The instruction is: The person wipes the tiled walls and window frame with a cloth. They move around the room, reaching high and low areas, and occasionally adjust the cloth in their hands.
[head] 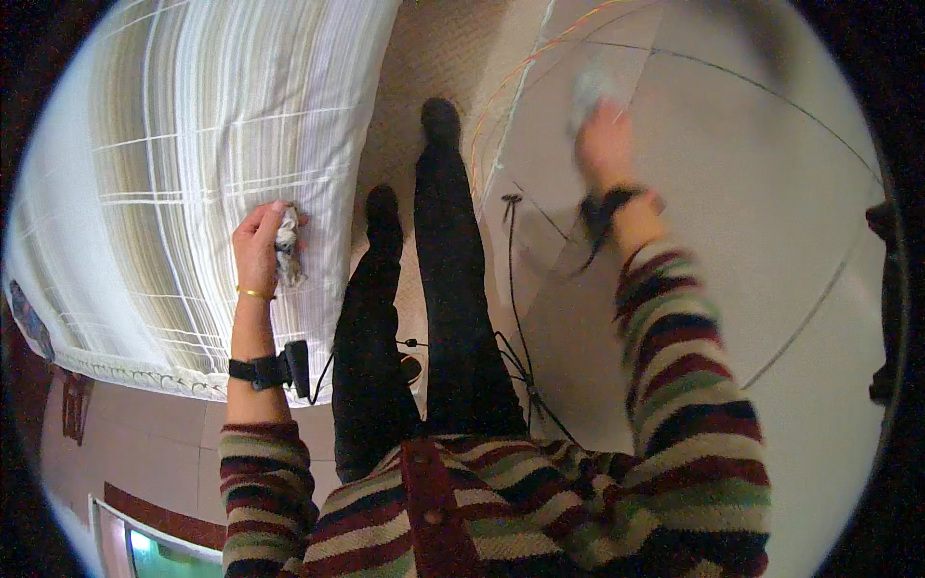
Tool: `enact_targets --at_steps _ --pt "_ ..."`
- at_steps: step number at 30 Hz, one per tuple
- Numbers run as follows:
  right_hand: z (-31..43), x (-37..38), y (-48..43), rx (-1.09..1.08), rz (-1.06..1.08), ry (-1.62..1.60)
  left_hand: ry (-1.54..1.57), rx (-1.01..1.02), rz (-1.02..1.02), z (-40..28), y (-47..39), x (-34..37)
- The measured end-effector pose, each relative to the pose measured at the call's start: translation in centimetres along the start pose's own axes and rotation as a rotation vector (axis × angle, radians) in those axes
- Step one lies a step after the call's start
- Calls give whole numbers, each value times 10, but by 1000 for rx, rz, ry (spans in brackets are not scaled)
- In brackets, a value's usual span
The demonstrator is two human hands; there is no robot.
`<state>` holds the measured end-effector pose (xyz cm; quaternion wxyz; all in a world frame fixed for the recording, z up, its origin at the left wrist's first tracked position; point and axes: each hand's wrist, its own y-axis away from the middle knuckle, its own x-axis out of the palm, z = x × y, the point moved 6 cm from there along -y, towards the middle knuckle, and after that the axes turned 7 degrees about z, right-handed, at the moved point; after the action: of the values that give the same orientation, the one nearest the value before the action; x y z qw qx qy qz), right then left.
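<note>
My left hand (259, 235) is closed on a crumpled grey and white cloth (287, 246), over the striped bedspread (181, 159) at the left. My right hand (605, 144), blurred, reaches out over the pale surface at the upper right. Its fingers are round a light, whitish-blue item (592, 90), perhaps a cloth, too blurred to tell. Each wrist wears a black strap, and a gold-coloured bracelet circles my left wrist.
Orange and dark cables (498, 94) curve across the pale surface at the upper right. A black cord (513, 274) runs beside my right leg. My legs lie in the middle, over a tan patterned surface (405, 72).
</note>
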<state>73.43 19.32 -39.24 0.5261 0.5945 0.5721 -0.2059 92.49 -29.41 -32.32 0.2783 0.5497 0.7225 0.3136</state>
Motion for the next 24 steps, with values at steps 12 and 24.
enact_targets --at_steps 12,24 --pt "122 -30 448 -518 839 -218 46 -64 323 -39 164 51" --pt "86 -86 384 -272 651 34 -121 -27 168 5 256 -26"
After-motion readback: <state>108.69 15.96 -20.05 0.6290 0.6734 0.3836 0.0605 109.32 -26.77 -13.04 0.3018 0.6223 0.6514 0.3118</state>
